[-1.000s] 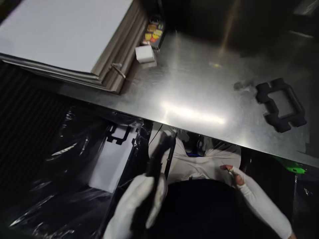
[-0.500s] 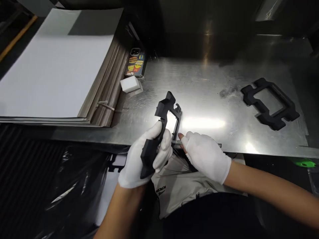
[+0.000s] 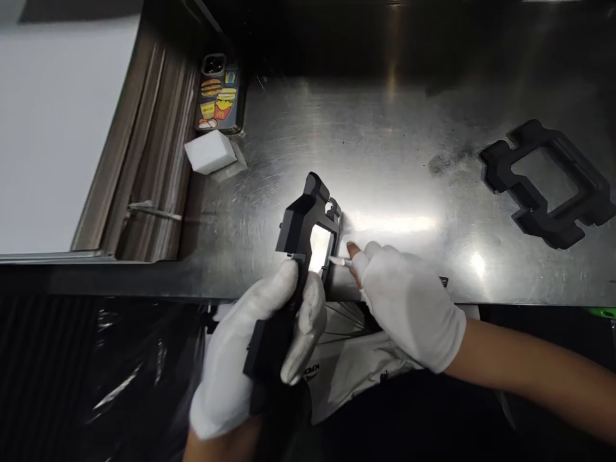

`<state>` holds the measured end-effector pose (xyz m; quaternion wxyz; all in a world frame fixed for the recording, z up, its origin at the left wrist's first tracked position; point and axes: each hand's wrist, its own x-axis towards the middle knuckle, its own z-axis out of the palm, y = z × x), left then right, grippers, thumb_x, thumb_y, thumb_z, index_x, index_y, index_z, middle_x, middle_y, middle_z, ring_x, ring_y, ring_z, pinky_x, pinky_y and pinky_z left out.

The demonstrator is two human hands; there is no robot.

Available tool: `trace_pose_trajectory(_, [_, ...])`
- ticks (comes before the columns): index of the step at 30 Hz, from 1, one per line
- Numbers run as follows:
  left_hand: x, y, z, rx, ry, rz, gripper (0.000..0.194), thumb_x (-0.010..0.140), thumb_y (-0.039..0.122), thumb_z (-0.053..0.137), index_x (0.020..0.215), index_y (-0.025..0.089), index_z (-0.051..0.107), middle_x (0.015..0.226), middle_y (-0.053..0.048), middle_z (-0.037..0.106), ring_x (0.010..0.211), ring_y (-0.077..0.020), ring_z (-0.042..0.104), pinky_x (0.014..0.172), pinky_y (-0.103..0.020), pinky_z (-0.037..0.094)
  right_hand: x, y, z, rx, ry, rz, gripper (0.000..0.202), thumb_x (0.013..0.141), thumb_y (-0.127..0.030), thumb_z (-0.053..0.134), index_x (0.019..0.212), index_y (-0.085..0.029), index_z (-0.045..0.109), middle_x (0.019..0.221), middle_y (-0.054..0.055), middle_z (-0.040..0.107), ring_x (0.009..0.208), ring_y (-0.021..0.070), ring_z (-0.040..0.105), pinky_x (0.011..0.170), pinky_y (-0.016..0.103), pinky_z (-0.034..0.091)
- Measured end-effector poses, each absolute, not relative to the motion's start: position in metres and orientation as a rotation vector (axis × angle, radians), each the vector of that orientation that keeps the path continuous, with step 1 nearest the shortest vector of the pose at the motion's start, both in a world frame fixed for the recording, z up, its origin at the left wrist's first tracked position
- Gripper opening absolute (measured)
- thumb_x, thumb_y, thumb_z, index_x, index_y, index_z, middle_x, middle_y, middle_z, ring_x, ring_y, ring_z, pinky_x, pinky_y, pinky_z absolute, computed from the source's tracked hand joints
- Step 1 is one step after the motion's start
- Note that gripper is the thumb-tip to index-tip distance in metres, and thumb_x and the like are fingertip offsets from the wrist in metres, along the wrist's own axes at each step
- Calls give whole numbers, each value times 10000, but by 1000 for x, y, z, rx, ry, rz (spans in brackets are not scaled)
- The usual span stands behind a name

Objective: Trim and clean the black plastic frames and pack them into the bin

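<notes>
Gloved in white, my left hand grips a black frame-shaped part by its lower end and holds it tilted over the front edge of the metal table. My right hand, in a white glove with bare fingertips showing, pinches a thin metal tool. The tool's tip is at the inner right side of the frame's opening. A second black frame lies flat on the table at the right.
At the left stands a tall stack of white-topped sheets. Beside it lie a phone in a sticker-covered case and a white block. Black plastic hangs below the table edge.
The view has moved closer and to the right. The black frame in my left hand has turned to show more of its face, and the tool in my right hand now reaches its opening.
</notes>
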<state>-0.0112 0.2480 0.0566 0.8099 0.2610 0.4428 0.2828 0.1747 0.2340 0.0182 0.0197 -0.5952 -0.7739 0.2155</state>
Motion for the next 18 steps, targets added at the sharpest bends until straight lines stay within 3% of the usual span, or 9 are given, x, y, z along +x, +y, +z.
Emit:
trace_pose_trajectory(5, [-19, 251, 49, 504, 873, 618, 584, 1101, 611, 493, 706, 202, 631, 388, 48, 348, 353, -95, 276, 379, -214, 217, 190, 243, 15, -2087, -2342, 419, 329, 1176, -236, 402, 1115, -170, 719, 899, 64, 656, 609, 147, 492, 535, 304, 376])
trace_pose_trajectory(7, [-26, 253, 45, 498, 806, 633, 589, 1101, 609, 488, 683, 203, 576, 372, 55, 321, 343, -90, 280, 406, -211, 252, 197, 248, 15, -2158, -2284, 358, 311, 1169, -241, 424, 1145, -167, 726, 937, 83, 679, 613, 156, 506, 528, 312, 373])
trace_pose_trajectory(10, [-37, 252, 44, 485, 689, 732, 603, 1132, 553, 435, 638, 206, 427, 341, 79, 253, 297, -68, 266, 505, -209, 356, 200, 256, 20, -2222, -2280, 293, 303, 1138, -201, 454, 1186, -129, 744, 1039, 139, 711, 741, 233, 615, 576, 358, 450])
trace_pose_trajectory(12, [-43, 247, 43, 465, 580, 813, 610, 1153, 521, 387, 624, 221, 337, 314, 92, 206, 264, -66, 241, 526, -213, 382, 195, 257, 27, -2148, -2223, 308, 323, 1126, -196, 461, 1258, -101, 740, 1131, 173, 718, 914, 304, 664, 724, 429, 543])
trace_pose_trajectory(15, [-50, 235, 36, 416, 386, 920, 611, 1166, 484, 357, 611, 248, 259, 277, 103, 172, 212, -71, 204, 448, -218, 340, 173, 245, 32, -1815, -1850, 744, 453, 1140, -281, 455, 1543, -122, 588, 1200, 146, 723, 1079, 301, 674, 967, 486, 574])
trace_pose_trajectory(18, [-62, 215, 19, 367, 217, 1027, 618, 1161, 492, 382, 605, 258, 248, 248, 115, 168, 153, -86, 159, 335, -242, 252, 138, 219, 20, -1249, -1341, 1529, 602, 1155, -543, 392, 1621, -177, 499, 1020, 64, 720, 943, 234, 705, 923, 424, 603])
